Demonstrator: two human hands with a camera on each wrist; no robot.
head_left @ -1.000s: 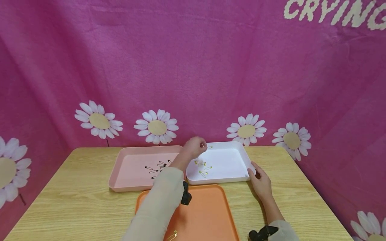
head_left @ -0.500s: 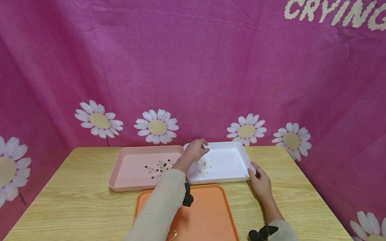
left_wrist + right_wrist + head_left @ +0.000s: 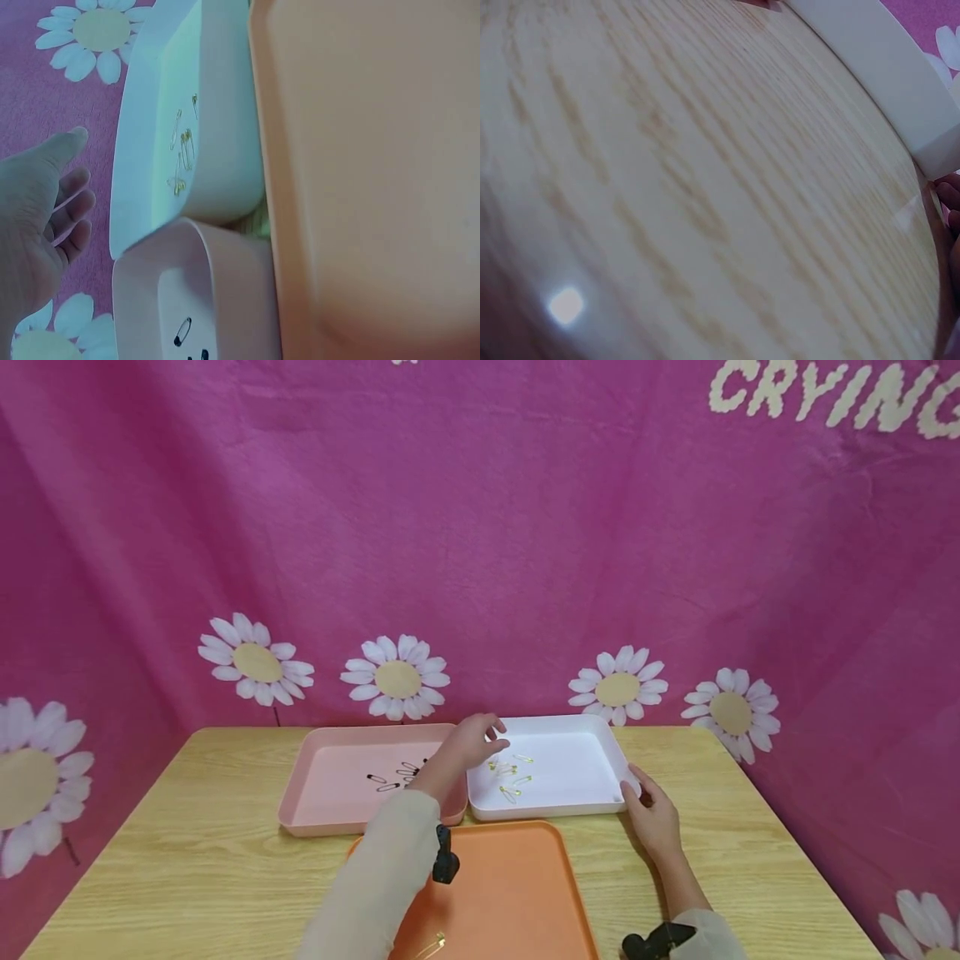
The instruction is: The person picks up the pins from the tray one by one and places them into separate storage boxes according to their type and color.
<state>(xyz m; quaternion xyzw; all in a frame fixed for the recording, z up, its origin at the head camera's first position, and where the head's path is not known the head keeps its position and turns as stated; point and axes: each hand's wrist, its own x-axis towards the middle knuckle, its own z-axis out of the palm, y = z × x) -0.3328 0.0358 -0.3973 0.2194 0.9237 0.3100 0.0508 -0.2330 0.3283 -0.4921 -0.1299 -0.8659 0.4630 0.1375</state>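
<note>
My left hand [image 3: 471, 742] hovers over the left end of the white tray [image 3: 570, 807], fingers loosely spread and holding nothing. Several gold safety pins [image 3: 507, 769] lie in that tray's left part. At its near right corner my right hand [image 3: 654, 817] grips the wall, thumb by the rim; only a bit of its fingers [image 3: 949, 196] shows in the right wrist view. Left of it stands the pink tray [image 3: 322, 828] with several black safety pins [image 3: 387, 787], partly hidden by my left forearm. From the left wrist view, the left hand [image 3: 37, 202] is empty.
An orange tray [image 3: 510, 885] lies in front of both others, with gold safety pins [image 3: 431, 946] near its front, partly beside my left sleeve. All rest on a wooden table [image 3: 172, 860]. A pink cloth with daisies [image 3: 480, 527] hangs behind the table's far edge.
My left hand has let go of a gold safety pin, which dropped into the white tray. Its fingers have spread and it has moved slightly left. My right hand keeps its hold.
</note>
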